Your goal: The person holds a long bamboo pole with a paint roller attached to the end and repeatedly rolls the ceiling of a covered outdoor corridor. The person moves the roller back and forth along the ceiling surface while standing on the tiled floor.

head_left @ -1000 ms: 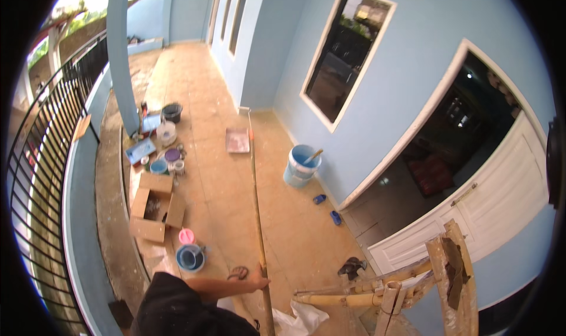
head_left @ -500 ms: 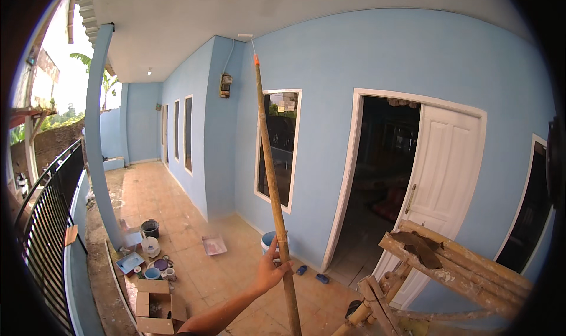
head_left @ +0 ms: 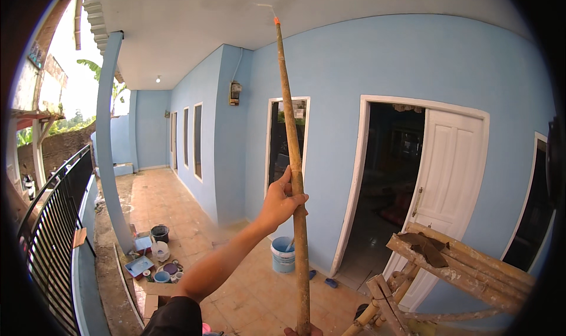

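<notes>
My left hand [head_left: 283, 200] is wrapped round a long bamboo pole [head_left: 299, 241] at about mid-height of the view. At the lower edge my right hand [head_left: 303, 331] shows only in part, closed round the pole's lower end. The pole slants up and away from me. On its far tip an orange handle [head_left: 276, 20] carries a thin paint roller [head_left: 264, 5], which is at the grey-white ceiling [head_left: 194, 17]. Darker, damp-looking patches show on the ceiling around the roller.
A paint bucket [head_left: 283, 254] stands by the blue wall [head_left: 336, 59], near blue sandals [head_left: 331, 283]. Bamboo scaffolding [head_left: 471, 271] stands at right before a white door [head_left: 451, 165]. Trays [head_left: 140, 267], a black bucket [head_left: 160, 233] and a cardboard box [head_left: 151, 303] lie at left by a railing [head_left: 53, 218].
The pole and roller have gone up, from the wall's top corner onto the ceiling. My left hand has risen with the pole, and my right hand now shows at the lower edge.
</notes>
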`<state>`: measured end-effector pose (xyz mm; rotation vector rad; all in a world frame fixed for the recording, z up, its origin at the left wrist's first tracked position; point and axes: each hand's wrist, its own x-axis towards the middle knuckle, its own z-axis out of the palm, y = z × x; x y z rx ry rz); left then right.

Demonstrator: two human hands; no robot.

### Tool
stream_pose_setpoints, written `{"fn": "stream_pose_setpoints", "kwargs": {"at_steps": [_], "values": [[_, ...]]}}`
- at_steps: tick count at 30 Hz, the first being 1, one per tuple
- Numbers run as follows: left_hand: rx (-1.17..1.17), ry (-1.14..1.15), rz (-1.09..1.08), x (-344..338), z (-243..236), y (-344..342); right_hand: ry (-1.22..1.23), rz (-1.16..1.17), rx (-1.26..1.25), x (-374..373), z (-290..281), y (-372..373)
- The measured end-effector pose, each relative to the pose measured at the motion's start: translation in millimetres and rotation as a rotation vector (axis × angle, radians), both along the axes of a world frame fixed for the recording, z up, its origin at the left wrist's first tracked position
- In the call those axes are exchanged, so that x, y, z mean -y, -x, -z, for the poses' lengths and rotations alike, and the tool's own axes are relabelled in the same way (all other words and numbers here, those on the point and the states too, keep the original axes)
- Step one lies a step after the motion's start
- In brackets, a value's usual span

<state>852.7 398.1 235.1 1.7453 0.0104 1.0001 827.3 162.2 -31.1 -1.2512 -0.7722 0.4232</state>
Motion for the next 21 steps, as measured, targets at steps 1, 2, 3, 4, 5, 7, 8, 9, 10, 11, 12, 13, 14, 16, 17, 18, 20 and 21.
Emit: {"fn": "stream_pose_setpoints", "kwargs": {"at_steps": [1,2,3,4,5,7,8,9,10,11,12,13,14,16,17,18,20,21], "values": [[-0.026,0.025,-0.018,-3.0,-4.0,-1.2,-0.006,-0.013,-0.011,-2.1,-6.5,2.2],[-0.006,0.011,0.001,-6.2,-7.2,-2.5,-0.011,-0.027,-0.023,-5.8,-12.3,5.2],[-0.01,0.015,-0.003,-10.1,-11.0,-3.5,-0.016,-0.043,-0.035,-10.2,-17.8,7.0],[-0.027,0.025,-0.021,-13.9,-15.8,-4.5,-0.043,-0.028,-0.026,-15.3,-23.6,8.4],[-0.005,0.009,-0.014,-18.4,-21.6,-6.6,-0.069,-0.015,-0.019,-22.1,-29.7,9.1],[0.0,-0.006,-0.037,-28.6,-30.1,-11.3,-0.105,-0.024,-0.024,-34.9,-40.0,7.4],[0.012,-0.015,-0.04,-33.6,-33.2,-13.1,-0.118,-0.046,-0.03,-40.2,-45.5,4.4],[0.018,-0.025,-0.053,-40.7,-37.6,-15.8,-0.132,-0.066,-0.032,-47.6,-51.2,0.7],[0.019,-0.032,-0.073,-49.5,-42.3,-19.6,-0.114,-0.079,-0.048,-58.0,-55.7,-2.9],[0.038,-0.046,-0.058,-60.3,-47.2,-24.0,-0.096,-0.093,-0.064,-70.6,-59.8,-7.2],[0.049,-0.054,-0.052,-72.6,-49.8,-28.1,-0.074,-0.107,-0.082,-82.5,-62.0,-10.5],[0.046,-0.055,-0.056,-86.7,-52.0,-33.2,-0.107,-0.088,-0.059,-95.1,-63.7,-15.3],[0.057,-0.06,-0.049,-102.3,-55.3,-40.4,-0.144,-0.069,-0.036,-110.1,-65.5,-22.1],[0.069,-0.078,-0.049,-140.1,-61.5,-55.5,-0.165,-0.046,0.009,-146.2,-65.7,-34.9],[0.034,-0.077,-0.074,-160.6,-61.7,-62.8,-0.144,-0.039,0.028,-163.6,-64.6,-43.2],[0.035,-0.103,-0.087,-182.5,-70.4,-71.5,-0.133,-0.031,0.064,-186.1,-67.8,-55.3],[0.032,-0.117,-0.094,-223.5,-82.2,-89.9,-0.198,0.003,0.114,-235.4,-73.6,-72.9],[0.027,-0.106,-0.096,-244.5,-86.1,-96.6,-0.228,0.014,0.134,-259.0,-77.0,-80.4]]}}
